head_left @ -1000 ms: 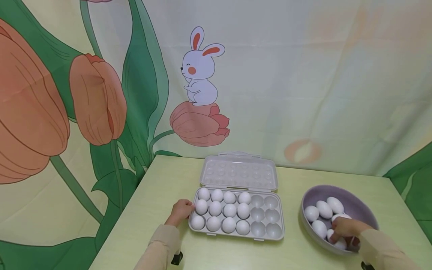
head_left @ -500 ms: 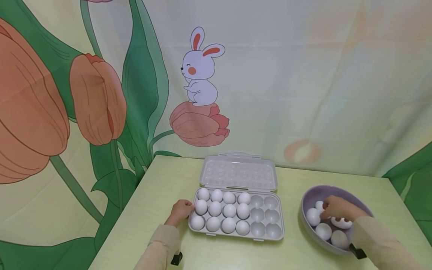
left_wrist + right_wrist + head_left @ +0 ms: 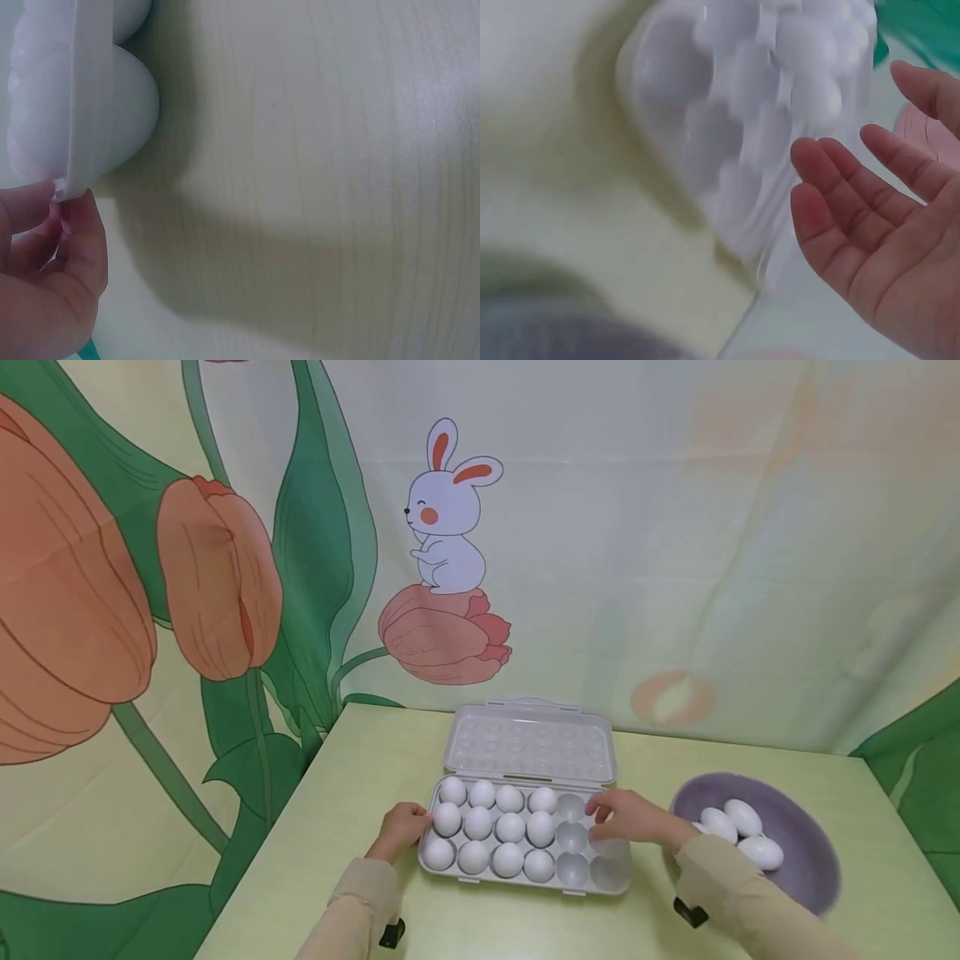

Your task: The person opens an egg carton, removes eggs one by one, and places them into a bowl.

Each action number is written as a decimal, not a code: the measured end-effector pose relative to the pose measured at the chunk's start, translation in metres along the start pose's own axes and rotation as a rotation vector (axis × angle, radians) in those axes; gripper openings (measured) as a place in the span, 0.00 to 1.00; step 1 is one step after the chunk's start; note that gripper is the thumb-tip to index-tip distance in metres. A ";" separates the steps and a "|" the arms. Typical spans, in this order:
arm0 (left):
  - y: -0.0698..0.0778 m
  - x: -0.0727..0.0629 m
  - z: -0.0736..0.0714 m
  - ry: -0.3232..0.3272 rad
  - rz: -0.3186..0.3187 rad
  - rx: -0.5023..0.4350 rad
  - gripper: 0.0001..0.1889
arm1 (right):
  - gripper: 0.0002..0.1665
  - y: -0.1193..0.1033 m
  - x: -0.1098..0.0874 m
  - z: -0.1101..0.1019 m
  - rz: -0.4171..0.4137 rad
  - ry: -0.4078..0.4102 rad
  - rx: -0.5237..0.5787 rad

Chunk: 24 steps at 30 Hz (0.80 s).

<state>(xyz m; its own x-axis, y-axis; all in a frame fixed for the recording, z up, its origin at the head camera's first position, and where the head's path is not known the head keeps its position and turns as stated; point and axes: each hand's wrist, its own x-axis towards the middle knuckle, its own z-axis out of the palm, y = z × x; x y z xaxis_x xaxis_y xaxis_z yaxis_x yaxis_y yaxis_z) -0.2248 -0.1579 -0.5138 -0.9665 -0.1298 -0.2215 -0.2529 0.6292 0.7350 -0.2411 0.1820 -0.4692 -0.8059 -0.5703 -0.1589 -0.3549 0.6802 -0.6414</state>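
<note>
An egg carton [image 3: 517,882] of pale plastic lies unfolded on the table. White eggs [image 3: 478,823] fill its left columns, while hollow cups [image 3: 573,837] show in the two right ones. My left hand [image 3: 402,829] pinches the carton's left end; the left wrist view puts thumb and fingertips on the rim [image 3: 84,150]. Over the carton's right end hovers my right hand [image 3: 633,817], thumb and fingers spread. Nothing shows between those fingers in the right wrist view, where the palm [image 3: 922,285] faces the camera.
A purple bowl [image 3: 813,860] with several white eggs [image 3: 761,852] stands on the right, partly hidden by the right sleeve [image 3: 723,885]. The carton's lid [image 3: 531,747] lies back toward the printed cloth backdrop [image 3: 570,568].
My right hand has left the bowl and swung left to the carton's right end. Eggs in the bowl have shifted about. The left hand keeps its place on the carton.
</note>
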 end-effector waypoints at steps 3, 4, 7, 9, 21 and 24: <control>-0.010 0.010 0.005 0.003 -0.011 -0.023 0.09 | 0.19 -0.013 0.013 0.017 -0.011 -0.021 -0.004; -0.020 0.020 0.010 0.005 -0.001 -0.028 0.08 | 0.19 -0.016 0.017 0.023 -0.006 -0.031 -0.002; -0.058 0.055 0.026 0.002 0.047 -0.044 0.08 | 0.19 -0.023 0.027 0.041 0.018 -0.059 -0.005; -0.087 0.082 0.041 -0.006 0.072 -0.048 0.09 | 0.19 -0.024 0.032 0.052 0.023 -0.070 -0.005; -0.135 0.125 0.067 -0.026 0.086 -0.036 0.12 | 0.12 -0.030 0.040 0.096 0.018 0.097 -0.271; -0.134 0.126 0.066 -0.029 0.068 -0.050 0.12 | 0.15 -0.032 0.041 0.105 0.062 0.136 -0.292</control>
<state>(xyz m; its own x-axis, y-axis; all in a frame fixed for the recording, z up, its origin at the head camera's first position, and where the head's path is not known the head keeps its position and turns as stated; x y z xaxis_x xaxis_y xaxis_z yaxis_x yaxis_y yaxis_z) -0.3098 -0.2079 -0.6830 -0.9799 -0.0651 -0.1884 -0.1896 0.5968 0.7796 -0.2128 0.0881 -0.5341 -0.8792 -0.4703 -0.0763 -0.4082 0.8261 -0.3886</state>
